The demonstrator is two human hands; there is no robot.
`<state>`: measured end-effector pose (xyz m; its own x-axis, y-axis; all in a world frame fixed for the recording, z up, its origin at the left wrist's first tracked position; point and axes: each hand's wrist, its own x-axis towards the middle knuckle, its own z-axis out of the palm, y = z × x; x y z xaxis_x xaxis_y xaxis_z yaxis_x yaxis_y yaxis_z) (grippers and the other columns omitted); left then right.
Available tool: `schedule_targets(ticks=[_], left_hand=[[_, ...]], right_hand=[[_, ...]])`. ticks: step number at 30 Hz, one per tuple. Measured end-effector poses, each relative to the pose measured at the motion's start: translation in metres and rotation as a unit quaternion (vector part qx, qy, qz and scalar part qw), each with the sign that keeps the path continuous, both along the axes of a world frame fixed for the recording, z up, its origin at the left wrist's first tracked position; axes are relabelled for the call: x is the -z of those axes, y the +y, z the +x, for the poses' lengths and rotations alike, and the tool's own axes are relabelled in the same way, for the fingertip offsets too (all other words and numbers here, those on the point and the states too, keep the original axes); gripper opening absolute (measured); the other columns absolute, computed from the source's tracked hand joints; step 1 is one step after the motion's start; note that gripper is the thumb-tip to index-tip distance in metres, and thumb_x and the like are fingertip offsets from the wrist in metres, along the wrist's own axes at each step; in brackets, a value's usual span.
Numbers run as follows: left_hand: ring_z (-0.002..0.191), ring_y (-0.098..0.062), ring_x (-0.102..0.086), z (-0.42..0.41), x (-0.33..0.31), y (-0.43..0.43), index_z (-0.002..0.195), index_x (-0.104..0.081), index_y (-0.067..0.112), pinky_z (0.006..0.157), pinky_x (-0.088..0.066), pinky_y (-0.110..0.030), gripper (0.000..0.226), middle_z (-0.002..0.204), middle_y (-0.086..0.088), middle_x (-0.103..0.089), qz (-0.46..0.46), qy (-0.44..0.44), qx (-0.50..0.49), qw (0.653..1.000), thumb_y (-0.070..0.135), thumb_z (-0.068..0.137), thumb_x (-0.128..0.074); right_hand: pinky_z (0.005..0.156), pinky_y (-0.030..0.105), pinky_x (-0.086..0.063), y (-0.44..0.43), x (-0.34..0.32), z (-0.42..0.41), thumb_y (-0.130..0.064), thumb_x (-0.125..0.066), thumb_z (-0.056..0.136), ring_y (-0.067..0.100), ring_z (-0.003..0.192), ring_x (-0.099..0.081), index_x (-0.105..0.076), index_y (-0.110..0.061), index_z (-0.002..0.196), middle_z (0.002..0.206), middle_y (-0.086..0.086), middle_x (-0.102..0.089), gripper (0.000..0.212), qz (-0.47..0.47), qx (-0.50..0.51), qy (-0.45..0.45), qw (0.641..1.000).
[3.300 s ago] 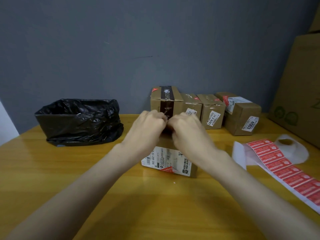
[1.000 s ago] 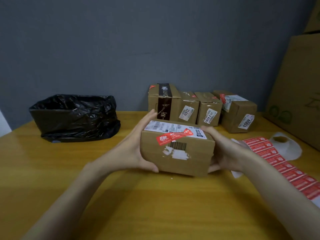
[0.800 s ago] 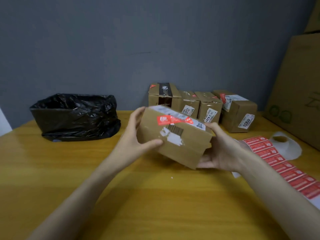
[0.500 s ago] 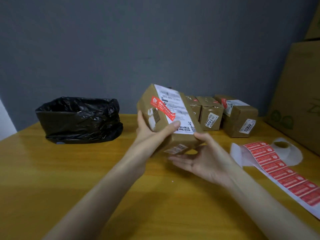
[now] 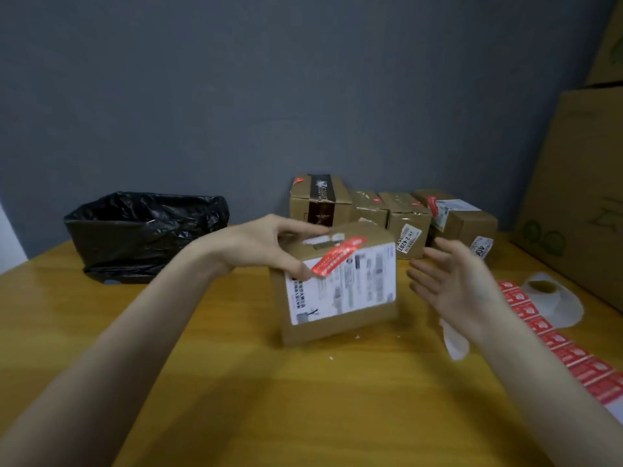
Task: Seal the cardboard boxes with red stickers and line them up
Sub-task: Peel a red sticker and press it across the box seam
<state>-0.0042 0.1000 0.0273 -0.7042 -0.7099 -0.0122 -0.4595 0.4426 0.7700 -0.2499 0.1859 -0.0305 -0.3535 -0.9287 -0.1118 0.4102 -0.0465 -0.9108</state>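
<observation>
L hand (image 5: 266, 244) grips the box (image 5: 337, 326) at its top-left corner: fingers curled over the top face, thumb pressed on the front by the lower end of the red sticker (image 5: 338, 256). R hand (image 5: 451, 284) is just beside the box's right side, palm toward it, fingers straight and spread, holding nothing and not touching the box. Box sits mid-table, in front of the back row, tilted w/ its front face leaning up toward the camera; bottom edge is at the table (image 5: 236, 382), can't tell if it rests fully, pic is blurred. A white shipping label (image 5: 354, 288) covers most of the front face. The red sticker runs diagonally from the top face over the edge onto the label. Back row (image 5: 408, 214): four smaller boxes side by side along the grey wall (image 5: 269, 96), each w/ a bit of red on top, the rightmost turned at an angle. Black bin bag (image 5: 145, 234) stands far left on the table, well apart from the box. On the right, a strip of red stickers (image 5: 573, 352) runs toward the near edge from a white roll (image 5: 549, 294); a loose bit of white backing paper (image 5: 455, 338) lies under the R wrist. Big cartons (image 5: 580, 197) stand at far right.
</observation>
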Motion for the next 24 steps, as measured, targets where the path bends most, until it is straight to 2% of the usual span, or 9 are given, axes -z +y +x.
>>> schedule_targets(ticks=[3,6,11,14,15,18,20,22,24], left_hand=[[0.101,0.0,-0.06,-0.001,0.002,-0.008,0.131,-0.051,0.035,0.077,-0.051,-0.015,0.068,0.119,0.016,-0.058,-0.007,-0.067,0.052,0.996,0.011,0.074,-0.077],[0.117,0.005,-0.045,0.0,0.007,-0.016,0.128,-0.052,0.038,0.083,-0.047,-0.01,0.067,0.132,0.025,-0.04,-0.024,-0.072,0.078,0.994,0.01,0.073,-0.077],[0.125,0.003,-0.032,0.004,0.017,-0.019,0.12,-0.053,0.051,0.086,-0.044,-0.009,0.064,0.138,0.027,-0.029,-0.04,-0.059,0.065,0.995,0.017,0.072,-0.079],[0.123,0.004,-0.031,0.002,0.015,-0.019,0.119,-0.05,0.053,0.084,-0.039,-0.005,0.064,0.135,0.027,-0.03,-0.071,-0.077,0.057,0.993,0.022,0.071,-0.079],[0.12,0.006,-0.031,0.001,0.013,-0.019,0.121,-0.048,0.053,0.08,-0.037,-0.002,0.065,0.132,0.029,-0.03,-0.08,-0.089,0.056,0.991,0.024,0.072,-0.079],[0.101,0.02,-0.036,-0.002,0.007,-0.02,0.128,-0.043,0.049,0.071,-0.031,0.008,0.067,0.115,0.041,-0.03,-0.091,-0.133,0.072,0.984,0.031,0.072,-0.076],[0.099,0.021,-0.036,-0.003,0.001,-0.021,0.128,-0.043,0.049,0.071,-0.032,0.007,0.064,0.11,0.044,-0.031,-0.082,-0.154,0.078,0.982,0.039,0.072,-0.072],[0.11,0.012,-0.04,-0.005,-0.001,-0.023,0.125,-0.048,0.048,0.077,-0.035,-0.002,0.062,0.121,0.035,-0.041,-0.078,-0.156,0.074,0.982,0.05,0.066,-0.066],[0.107,0.01,-0.049,-0.01,-0.001,-0.024,0.121,-0.056,0.041,0.076,-0.039,-0.005,0.056,0.127,0.023,-0.05,-0.092,-0.14,0.065,0.984,0.05,0.067,-0.066]], right_hand=[[0.103,0.037,-0.038,0.002,-0.001,0.001,-0.025,-0.051,0.091,0.023,0.122,-0.049,-0.053,-0.013,0.127,0.133,0.009,-0.053,0.038,-0.03,0.019,0.111,0.993],[0.101,0.033,-0.041,0.006,-0.008,0.013,-0.018,-0.055,0.09,0.012,0.115,-0.055,-0.066,-0.02,0.107,0.118,-0.001,-0.064,0.021,-0.071,0.002,0.225,0.972],[0.077,0.009,-0.047,-0.002,-0.017,0.033,-0.008,-0.061,0.087,-0.002,0.091,-0.059,-0.073,-0.014,0.091,0.098,-0.007,-0.069,0.014,-0.098,-0.025,0.439,0.893],[0.084,0.022,-0.047,-0.021,-0.025,0.033,-0.015,-0.066,0.084,0.006,0.1,-0.056,-0.074,-0.02,0.086,0.1,-0.007,-0.067,0.01,-0.084,0.02,0.54,0.837],[0.083,0.024,-0.046,-0.025,-0.029,0.032,-0.017,-0.067,0.084,0.007,0.1,-0.055,-0.074,-0.021,0.086,0.098,-0.009,-0.067,0.009,-0.077,0.019,0.56,0.825],[0.065,0.014,-0.043,-0.033,-0.039,0.034,-0.018,-0.068,0.083,-0.001,0.081,-0.057,-0.074,-0.022,0.083,0.083,-0.014,-0.065,0.008,-0.051,-0.054,0.584,0.809],[0.061,0.012,-0.039,-0.038,-0.041,0.037,-0.018,-0.069,0.082,-0.002,0.076,-0.056,-0.074,-0.022,0.082,0.079,-0.015,-0.064,0.006,-0.043,-0.078,0.609,0.788],[0.058,0.011,-0.037,-0.042,-0.041,0.038,-0.018,-0.07,0.081,-0.001,0.073,-0.055,-0.073,-0.022,0.08,0.076,-0.015,-0.063,0.005,-0.035,-0.087,0.618,0.78],[0.058,0.012,-0.04,-0.043,-0.044,0.035,-0.018,-0.071,0.08,0.0,0.074,-0.058,-0.072,-0.023,0.077,0.076,-0.015,-0.064,0.005,-0.024,-0.104,0.615,0.781]])
